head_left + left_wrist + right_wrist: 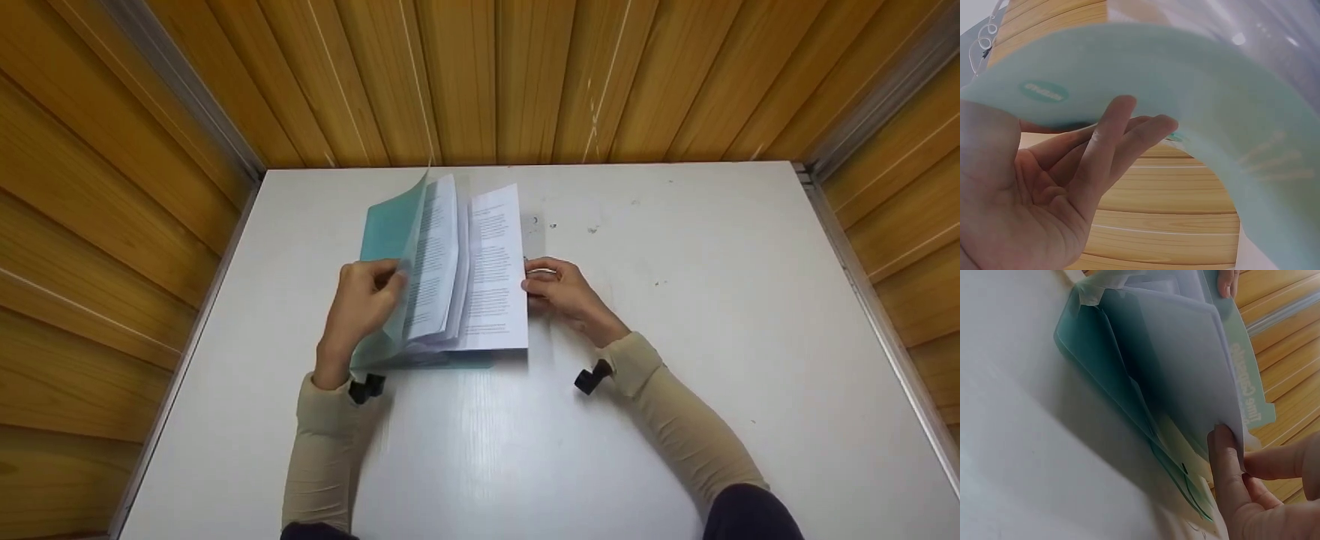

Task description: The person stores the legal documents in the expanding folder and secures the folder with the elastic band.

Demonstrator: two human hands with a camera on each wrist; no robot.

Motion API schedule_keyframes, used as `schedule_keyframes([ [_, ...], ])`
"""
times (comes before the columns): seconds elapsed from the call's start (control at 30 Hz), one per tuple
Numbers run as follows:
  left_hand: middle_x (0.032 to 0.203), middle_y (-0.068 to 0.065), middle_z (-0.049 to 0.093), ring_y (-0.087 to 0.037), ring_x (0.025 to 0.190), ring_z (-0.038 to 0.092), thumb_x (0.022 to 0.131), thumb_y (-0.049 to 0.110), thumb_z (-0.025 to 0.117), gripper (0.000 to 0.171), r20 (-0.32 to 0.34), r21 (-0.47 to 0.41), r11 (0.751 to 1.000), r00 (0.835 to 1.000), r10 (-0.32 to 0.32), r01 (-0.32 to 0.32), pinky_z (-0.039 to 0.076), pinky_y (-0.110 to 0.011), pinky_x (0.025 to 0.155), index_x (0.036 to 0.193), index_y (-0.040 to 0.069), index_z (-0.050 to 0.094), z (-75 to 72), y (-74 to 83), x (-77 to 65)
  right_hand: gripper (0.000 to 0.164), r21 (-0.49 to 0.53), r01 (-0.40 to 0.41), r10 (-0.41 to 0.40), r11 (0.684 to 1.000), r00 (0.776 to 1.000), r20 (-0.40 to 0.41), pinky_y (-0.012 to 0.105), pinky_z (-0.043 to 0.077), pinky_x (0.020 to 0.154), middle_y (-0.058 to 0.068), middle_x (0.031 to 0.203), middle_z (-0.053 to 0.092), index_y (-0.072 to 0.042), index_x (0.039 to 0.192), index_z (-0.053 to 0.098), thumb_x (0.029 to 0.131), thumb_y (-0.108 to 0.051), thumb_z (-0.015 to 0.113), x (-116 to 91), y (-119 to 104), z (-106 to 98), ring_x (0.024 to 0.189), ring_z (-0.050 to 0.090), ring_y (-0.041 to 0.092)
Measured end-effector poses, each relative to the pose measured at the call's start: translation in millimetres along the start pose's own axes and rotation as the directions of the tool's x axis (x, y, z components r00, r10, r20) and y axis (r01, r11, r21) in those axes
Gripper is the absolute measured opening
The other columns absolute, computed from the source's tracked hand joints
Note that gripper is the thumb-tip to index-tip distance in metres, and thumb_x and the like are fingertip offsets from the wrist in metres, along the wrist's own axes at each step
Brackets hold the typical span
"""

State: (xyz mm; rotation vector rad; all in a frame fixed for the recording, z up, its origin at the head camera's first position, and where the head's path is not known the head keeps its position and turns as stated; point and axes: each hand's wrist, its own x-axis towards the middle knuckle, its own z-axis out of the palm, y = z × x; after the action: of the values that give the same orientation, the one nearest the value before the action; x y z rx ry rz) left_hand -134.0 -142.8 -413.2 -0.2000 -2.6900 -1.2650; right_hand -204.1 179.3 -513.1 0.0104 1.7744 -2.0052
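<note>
A translucent teal file folder (386,232) lies open on the white table, its sheets of printed paper (496,277) fanned apart. The left hand (364,304) holds the raised, bending flap on the folder's left side between thumb and fingers. In the left wrist view this flap (1106,62) arches over the hand and carries a small printed label. At the right edge of the papers, the right hand (566,294) pinches a white sheet. The right wrist view shows thumb and fingers on the edge of this sheet (1185,354), lifted above the teal back cover (1084,343).
The white table (750,315) has a few dark marks beyond the right hand. Wood-patterned panels (525,82) stand behind it and on both sides, with metal strips at the corners. A small black device (592,376) sits at each wrist.
</note>
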Motion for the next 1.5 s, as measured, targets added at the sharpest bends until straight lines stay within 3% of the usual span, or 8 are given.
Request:
schedule_keyframes([
  [0.23,0.069,-0.005,0.06,-0.016,0.059,0.046,0.098,0.003,0.06,0.024,0.002,-0.003,0.999,0.999,0.042,-0.042,0.033,-0.024,0.053,0.103,-0.007,0.081,1.1,-1.7,1.2,0.036,0.023,-0.015,0.015,1.0,1.0,0.017,0.031,0.063,0.082,0.004,0.106,0.076,0.003,0.136,0.061,0.1,0.004,0.068,3.4,1.3,9.0,0.094,0.075,0.015],
  [0.53,0.068,-0.002,0.05,-0.017,0.062,0.047,0.099,0.004,0.06,0.022,0.02,-0.008,1.0,1.0,0.022,-0.022,0.033,-0.026,0.055,0.097,-0.005,0.08,3.8,-0.8,1.0,0.032,0.031,-0.008,0.008,0.999,1.0,0.014,0.03,0.063,0.08,0.004,0.1,0.075,0.005,0.129,0.063,0.097,0.006,0.07,8.9,6.0,24.7,0.09,0.073,0.014],
  [1.0,0.071,-0.005,0.058,-0.017,0.061,0.047,0.099,0.004,0.061,0.026,0.009,-0.01,1.0,1.0,0.025,-0.025,0.034,-0.026,0.055,0.114,-0.005,0.081,3.4,-2.6,1.5,0.032,0.023,0.027,-0.027,0.999,1.0,0.003,0.035,0.064,0.083,0.003,0.093,0.076,0.009,0.123,0.066,0.092,0.009,0.074,16.1,7.4,43.8,0.084,0.074,0.014],
  [1.2,0.093,-0.014,0.078,-0.019,0.068,0.059,0.099,0.005,0.062,0.029,0.011,-0.013,1.0,1.0,0.004,-0.004,0.045,-0.026,0.06,0.121,-0.007,0.077,3.6,-0.8,0.7,0.034,0.007,0.032,-0.032,0.999,0.999,0.016,0.032,0.064,0.081,0.007,0.099,0.076,0.011,0.125,0.066,0.092,0.007,0.075,19.7,9.3,47.1,0.086,0.074,0.014],
  [1.5,0.101,-0.018,0.079,-0.021,0.072,0.063,0.099,0.006,0.063,0.029,0.005,0.002,1.0,1.0,-0.003,0.003,0.05,-0.028,0.063,0.121,-0.008,0.076,3.7,-2.5,0.0,0.033,0.01,0.034,-0.034,0.999,0.999,0.019,0.036,0.064,0.082,0.009,0.098,0.077,0.011,0.121,0.067,0.09,0.009,0.077,21.9,8.5,56.8,0.083,0.075,0.014],
])
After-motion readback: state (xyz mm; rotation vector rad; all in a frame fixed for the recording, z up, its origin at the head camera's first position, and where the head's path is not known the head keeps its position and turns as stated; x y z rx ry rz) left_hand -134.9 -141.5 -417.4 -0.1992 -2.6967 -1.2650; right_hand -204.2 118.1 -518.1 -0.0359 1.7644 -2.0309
